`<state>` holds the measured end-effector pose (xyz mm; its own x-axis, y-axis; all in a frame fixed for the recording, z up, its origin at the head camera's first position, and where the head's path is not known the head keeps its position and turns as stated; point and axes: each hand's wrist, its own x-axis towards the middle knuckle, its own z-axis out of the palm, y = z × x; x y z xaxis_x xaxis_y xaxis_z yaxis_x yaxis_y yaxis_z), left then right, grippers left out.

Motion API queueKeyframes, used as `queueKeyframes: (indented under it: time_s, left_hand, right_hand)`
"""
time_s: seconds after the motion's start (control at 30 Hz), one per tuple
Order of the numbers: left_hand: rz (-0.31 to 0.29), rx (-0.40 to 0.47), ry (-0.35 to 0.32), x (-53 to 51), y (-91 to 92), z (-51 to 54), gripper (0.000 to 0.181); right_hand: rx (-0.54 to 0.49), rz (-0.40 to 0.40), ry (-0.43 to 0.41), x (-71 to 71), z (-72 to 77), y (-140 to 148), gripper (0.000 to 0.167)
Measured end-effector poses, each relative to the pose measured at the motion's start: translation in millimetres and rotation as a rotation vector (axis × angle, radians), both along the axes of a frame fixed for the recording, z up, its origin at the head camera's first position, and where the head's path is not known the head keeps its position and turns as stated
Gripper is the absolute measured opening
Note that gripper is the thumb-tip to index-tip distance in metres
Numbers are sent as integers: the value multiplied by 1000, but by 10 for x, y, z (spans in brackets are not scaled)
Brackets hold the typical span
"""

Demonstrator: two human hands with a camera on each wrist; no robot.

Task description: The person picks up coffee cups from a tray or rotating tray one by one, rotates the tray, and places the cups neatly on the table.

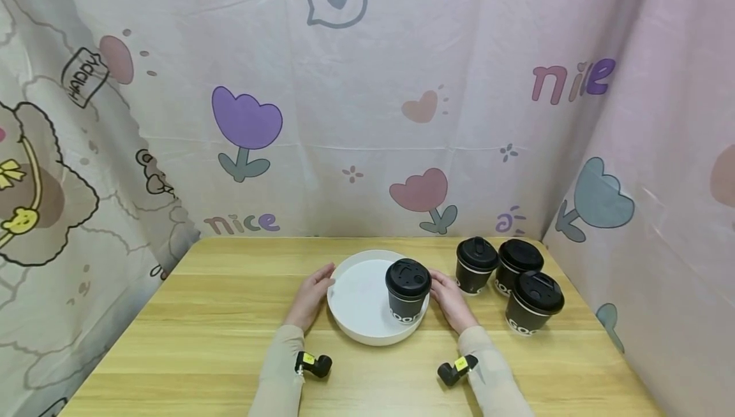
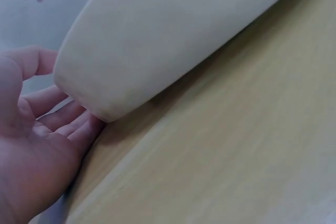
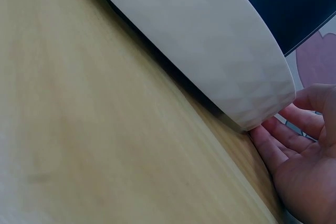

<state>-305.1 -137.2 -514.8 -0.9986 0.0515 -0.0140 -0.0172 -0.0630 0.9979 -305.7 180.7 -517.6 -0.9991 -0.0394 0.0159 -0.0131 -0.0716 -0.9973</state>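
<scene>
A round white tray (image 1: 358,296) with a low wall stands on the wooden table. On its right part a paper coffee cup (image 1: 407,286) with a black lid stands upright. My left hand (image 1: 311,297) grips the tray's left side; in the left wrist view its thumb meets the wall (image 2: 136,40) and its fingers curl beneath the lower edge. At the opposite side my right hand (image 1: 452,305) grips the tray likewise, thumb at the faceted wall (image 3: 210,40) and fingertips under the bottom edge. Part of the dark cup (image 3: 289,3) shows above the wall in the right wrist view.
To the right stand three more black-lidded coffee cups close together: one at the back left (image 1: 475,265), one behind right (image 1: 518,265) and one nearer the front (image 1: 534,303). A printed curtain (image 1: 344,85) hangs behind the wooden table (image 1: 230,315) and at its sides.
</scene>
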Motion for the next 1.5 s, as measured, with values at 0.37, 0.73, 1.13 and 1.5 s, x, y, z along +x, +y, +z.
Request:
queueKeyframes:
  time_s: [0.37,0.73,1.13,1.5]
  left_hand:
    - [12,-33,2,-1,-15,-19,57]
    - [17,-8,1,-6,-10,-12,57]
    - [2,-24,-1,14,9,-7,58]
    - [11,-17,-7,12,15,-12,57]
  right_hand:
    - [11,19,14,-25,7,-8,35]
    - [53,26,44,79,372,35,44]
    - [266,60,321,323,912,-10,46]
    - [741,207,545,519,1058,-153,80]
